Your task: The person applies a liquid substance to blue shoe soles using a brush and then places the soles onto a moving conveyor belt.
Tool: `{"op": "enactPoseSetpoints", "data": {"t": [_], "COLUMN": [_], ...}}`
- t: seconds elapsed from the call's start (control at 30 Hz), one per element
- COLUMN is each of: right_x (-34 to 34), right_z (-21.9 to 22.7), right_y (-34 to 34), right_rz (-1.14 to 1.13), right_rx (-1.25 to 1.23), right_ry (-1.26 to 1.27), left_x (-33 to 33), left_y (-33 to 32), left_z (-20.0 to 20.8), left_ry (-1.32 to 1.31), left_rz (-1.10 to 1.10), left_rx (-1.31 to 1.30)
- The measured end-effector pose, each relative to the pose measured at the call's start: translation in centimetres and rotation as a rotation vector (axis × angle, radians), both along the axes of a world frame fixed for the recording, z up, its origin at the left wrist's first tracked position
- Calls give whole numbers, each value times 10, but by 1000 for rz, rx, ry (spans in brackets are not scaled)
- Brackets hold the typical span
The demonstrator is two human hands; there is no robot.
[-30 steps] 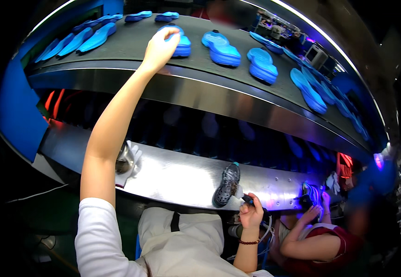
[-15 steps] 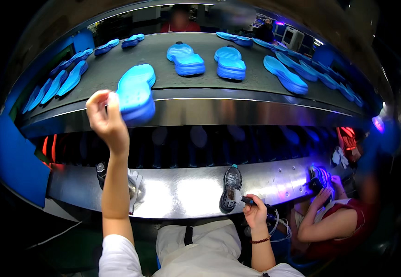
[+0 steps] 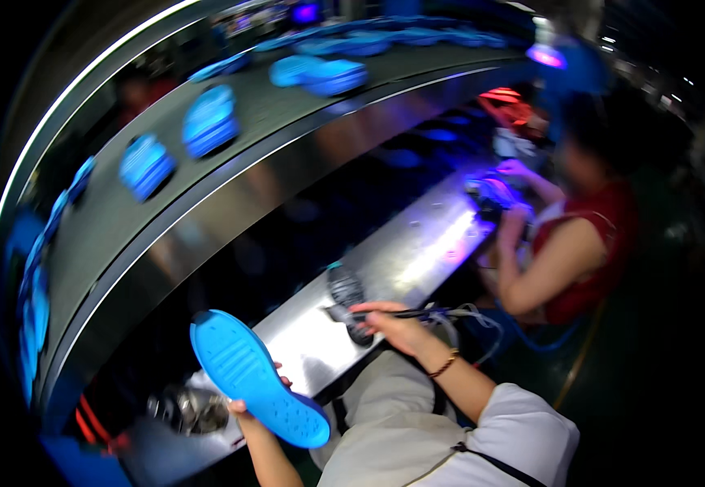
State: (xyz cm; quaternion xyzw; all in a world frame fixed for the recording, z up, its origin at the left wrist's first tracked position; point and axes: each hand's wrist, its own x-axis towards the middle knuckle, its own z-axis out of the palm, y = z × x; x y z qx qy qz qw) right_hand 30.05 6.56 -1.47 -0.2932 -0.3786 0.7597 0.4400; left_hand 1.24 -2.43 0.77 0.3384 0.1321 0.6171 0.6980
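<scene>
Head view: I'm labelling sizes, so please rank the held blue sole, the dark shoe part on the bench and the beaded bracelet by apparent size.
1. Blue sole
2. Dark shoe part, partly hidden
3. Beaded bracelet

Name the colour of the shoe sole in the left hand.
The shoe sole is bright blue; the head view shows it best.

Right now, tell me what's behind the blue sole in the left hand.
Behind the blue sole, fingertips of the left hand show past its right edge; the steel bench shows beside it. Most of the palm and anything directly behind are covered.
</scene>
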Motion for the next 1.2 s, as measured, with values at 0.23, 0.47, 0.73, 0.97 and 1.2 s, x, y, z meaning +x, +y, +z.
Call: {"op": "enactPoseSetpoints", "data": {"t": [0.23,0.47,0.73,0.97,1.2], "right_x": [-21,-34,-40,-35,-36], "right_z": [27,28,30,34,28], "right_y": [-9,-18,-17,-17,-19], "right_rz": [183,252,215,212,224], "right_rx": [105,124,178,189,102], "right_ry": [147,73,69,60,79], "left_x": [57,86,93,99,100], "left_y": [15,12,16,19,16], "left_z": [-31,-33,-15,-14,-17], "left_ry": [45,-188,-278,-286,-261], "left_rz": [99,-92,142,188,185], "left_rx": [-386,-378,-477,-579,-639]}}
